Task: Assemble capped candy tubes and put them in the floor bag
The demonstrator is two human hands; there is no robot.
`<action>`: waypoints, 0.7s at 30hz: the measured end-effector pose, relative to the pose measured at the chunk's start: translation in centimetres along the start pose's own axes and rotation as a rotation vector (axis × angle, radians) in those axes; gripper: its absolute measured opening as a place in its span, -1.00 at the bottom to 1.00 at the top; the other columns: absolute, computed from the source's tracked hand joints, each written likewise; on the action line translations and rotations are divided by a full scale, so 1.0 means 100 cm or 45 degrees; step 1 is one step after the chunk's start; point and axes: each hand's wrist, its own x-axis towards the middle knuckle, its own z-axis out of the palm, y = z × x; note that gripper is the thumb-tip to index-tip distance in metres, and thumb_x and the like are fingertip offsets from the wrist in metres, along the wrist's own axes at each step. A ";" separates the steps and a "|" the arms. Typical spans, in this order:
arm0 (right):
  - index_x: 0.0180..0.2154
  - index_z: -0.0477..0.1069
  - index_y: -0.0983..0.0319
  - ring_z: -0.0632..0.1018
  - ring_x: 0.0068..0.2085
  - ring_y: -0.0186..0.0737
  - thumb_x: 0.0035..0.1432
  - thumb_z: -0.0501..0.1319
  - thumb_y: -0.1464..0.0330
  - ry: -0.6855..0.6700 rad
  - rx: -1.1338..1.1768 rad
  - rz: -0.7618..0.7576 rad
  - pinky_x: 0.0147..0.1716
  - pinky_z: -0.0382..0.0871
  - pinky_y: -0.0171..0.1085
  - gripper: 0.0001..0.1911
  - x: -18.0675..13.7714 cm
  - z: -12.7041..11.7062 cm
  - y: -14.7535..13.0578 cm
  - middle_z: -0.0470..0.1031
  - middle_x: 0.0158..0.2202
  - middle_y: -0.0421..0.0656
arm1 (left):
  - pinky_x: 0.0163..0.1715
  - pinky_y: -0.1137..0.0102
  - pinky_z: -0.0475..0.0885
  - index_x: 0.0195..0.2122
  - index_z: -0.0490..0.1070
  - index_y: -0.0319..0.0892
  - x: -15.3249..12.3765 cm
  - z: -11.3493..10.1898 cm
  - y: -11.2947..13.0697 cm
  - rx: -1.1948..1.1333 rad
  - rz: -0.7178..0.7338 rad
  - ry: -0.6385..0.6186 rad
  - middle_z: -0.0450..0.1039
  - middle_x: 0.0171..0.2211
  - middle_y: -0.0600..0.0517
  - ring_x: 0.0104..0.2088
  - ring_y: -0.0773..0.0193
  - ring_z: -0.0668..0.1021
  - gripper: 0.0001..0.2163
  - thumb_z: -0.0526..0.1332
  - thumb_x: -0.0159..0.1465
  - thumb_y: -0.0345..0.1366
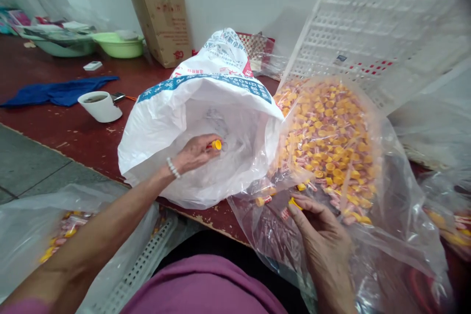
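Observation:
My left hand [194,152] reaches into the mouth of a big white woven sack [206,108] and pinches a small piece with a yellow cap [217,144]. My right hand [320,240] rests inside a clear plastic bag [386,196] heaped with several small yellow-capped red and white pieces [327,137], its fingers closed on one yellow-capped piece [294,203]. A beaded bracelet sits on my left wrist.
A dark red table [73,127] carries a white cup [100,106], a blue cloth [59,92], green basins [117,45] and a cardboard box [162,10]. A white plastic crate [382,24] leans at the right. Another bag of pieces [62,230] lies lower left.

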 end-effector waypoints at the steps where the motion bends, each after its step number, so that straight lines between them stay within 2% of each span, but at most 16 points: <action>1: -0.39 0.44 0.23 0.55 -0.19 -0.19 -0.07 0.38 0.30 -0.015 0.094 -0.059 -0.19 0.47 -0.20 -0.80 -0.002 0.011 -0.012 0.54 -0.25 -0.12 | -0.16 0.37 0.34 -0.10 0.42 -0.17 -0.015 0.002 0.015 -0.219 -0.008 -0.057 0.50 -0.19 -0.01 -0.19 0.21 0.49 -0.74 0.17 0.21 -0.24; 3: -0.38 0.43 0.21 0.54 -0.14 -0.21 -0.03 0.36 0.35 -0.061 0.239 -0.141 -0.16 0.45 -0.20 -0.85 -0.004 0.033 -0.030 0.53 -0.22 -0.15 | -0.16 0.39 0.35 -0.08 0.42 -0.19 -0.044 0.010 0.043 -0.619 -0.056 -0.212 0.50 -0.19 -0.02 -0.19 0.22 0.50 -0.71 0.20 0.20 -0.21; 6: -0.35 0.42 0.20 0.52 -0.12 -0.22 0.01 0.34 0.36 -0.163 0.270 -0.203 -0.16 0.42 -0.20 -0.87 -0.006 0.054 -0.037 0.52 -0.20 -0.14 | -0.25 0.40 0.37 -0.09 0.43 -0.21 -0.071 0.025 0.071 -0.994 -0.152 -0.340 0.48 -0.24 -0.03 -0.25 0.23 0.49 -0.69 0.24 0.17 -0.20; 9: -0.35 0.41 0.21 0.51 -0.12 -0.22 0.07 0.29 0.34 -0.299 0.164 -0.236 -0.11 0.39 -0.17 -0.90 -0.010 0.058 -0.029 0.50 -0.22 -0.14 | -0.41 0.47 0.32 -0.19 0.43 -0.23 -0.081 0.036 0.079 -1.277 -0.281 -0.387 0.39 -0.37 0.04 -0.40 0.35 0.41 -0.74 0.26 0.15 -0.20; 11: -0.29 0.41 0.20 0.50 -0.10 -0.22 0.14 0.23 0.34 -0.411 0.024 -0.333 -0.08 0.37 -0.14 -0.92 -0.012 0.054 -0.025 0.47 -0.16 -0.12 | -0.55 0.53 0.21 -0.26 0.39 -0.24 -0.082 0.040 0.079 -1.400 -0.349 -0.415 0.25 -0.50 0.13 -0.54 0.45 0.29 -0.77 0.27 0.15 -0.19; 14: -0.19 0.39 0.19 0.44 -0.02 -0.17 0.09 0.27 0.33 -0.489 -0.257 -0.657 -0.01 0.32 -0.09 -0.79 -0.015 0.047 -0.025 0.41 -0.06 -0.08 | -0.63 0.54 0.07 -0.38 0.32 -0.25 -0.082 0.044 0.079 -1.464 -0.392 -0.392 0.11 -0.57 0.18 -0.60 0.51 0.15 -0.77 0.28 0.13 -0.19; 16: -0.17 0.35 0.20 0.43 -0.05 -0.15 -0.02 0.34 0.32 -0.463 -0.390 -0.835 -0.03 0.32 -0.08 -0.66 -0.017 0.044 -0.028 0.42 -0.09 -0.07 | -0.61 0.54 0.11 -0.40 0.31 -0.25 -0.081 0.045 0.083 -1.432 -0.407 -0.379 0.15 -0.55 0.17 -0.58 0.49 0.17 -0.80 0.27 0.12 -0.23; 18: -0.16 0.32 0.21 0.44 -0.10 -0.15 -0.07 0.37 0.32 -0.434 -0.455 -0.906 -0.08 0.34 -0.09 -0.60 -0.019 0.044 -0.030 0.44 -0.15 -0.08 | -0.55 0.53 0.16 -0.41 0.32 -0.25 -0.079 0.045 0.089 -1.271 -0.381 -0.342 0.17 -0.54 0.16 -0.54 0.47 0.20 -0.83 0.27 0.11 -0.28; 21: -0.12 0.31 0.20 0.43 -0.05 -0.13 -0.05 0.36 0.29 -0.496 -0.452 -0.840 -0.04 0.33 -0.10 -0.57 -0.022 0.044 -0.027 0.43 -0.11 -0.07 | -0.50 0.51 0.20 -0.44 0.35 -0.26 -0.075 0.044 0.093 -0.936 -0.312 -0.258 0.19 -0.54 0.15 -0.51 0.44 0.23 -0.88 0.25 0.10 -0.31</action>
